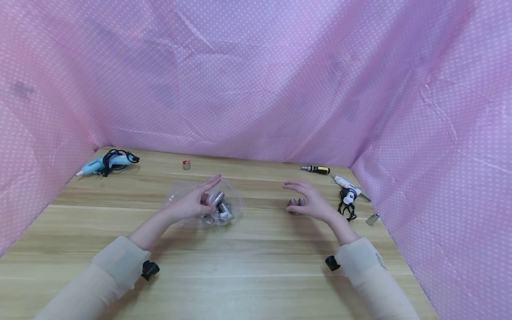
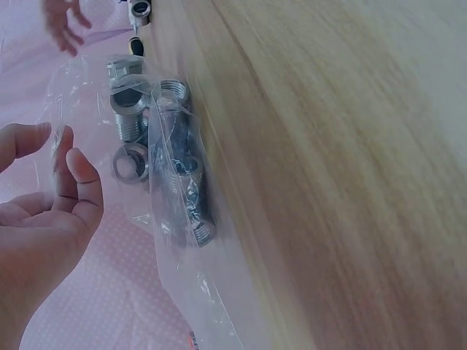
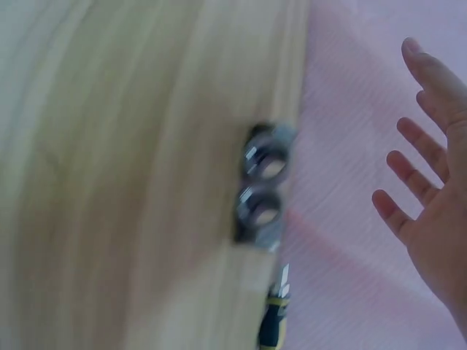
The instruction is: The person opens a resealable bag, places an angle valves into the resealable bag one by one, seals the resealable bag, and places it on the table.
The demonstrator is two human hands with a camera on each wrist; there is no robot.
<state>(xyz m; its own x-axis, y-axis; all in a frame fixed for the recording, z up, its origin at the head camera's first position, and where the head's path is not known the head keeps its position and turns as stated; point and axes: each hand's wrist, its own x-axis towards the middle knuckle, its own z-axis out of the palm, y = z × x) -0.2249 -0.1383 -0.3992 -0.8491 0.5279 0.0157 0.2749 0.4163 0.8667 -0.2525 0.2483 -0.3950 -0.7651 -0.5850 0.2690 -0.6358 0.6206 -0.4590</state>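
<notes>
A clear plastic bag (image 2: 219, 292) holds several shiny threaded metal pipe fittings (image 2: 131, 109), left of the table's middle. My left hand (image 1: 196, 203) is over the bag, fingers extended and thumb apart. In the left wrist view its thumb and fingertips are right at the bag's thin film, with no fitting in the hand. Farther right, two metal fittings (image 3: 261, 208) stand side by side on the table, blurred in the right wrist view. Close by them is my right hand (image 1: 310, 202), its fingers spread and holding nothing; in the head view it partly overlaps them.
At the back left lies a light-blue tool (image 1: 94, 166) with a black cord. A small metal piece (image 1: 186, 165) with red inside stands at the back. A yellow-black screwdriver (image 1: 320, 170), a white corded tool (image 1: 347, 184) and another metal fitting (image 1: 372, 219) lie at the right.
</notes>
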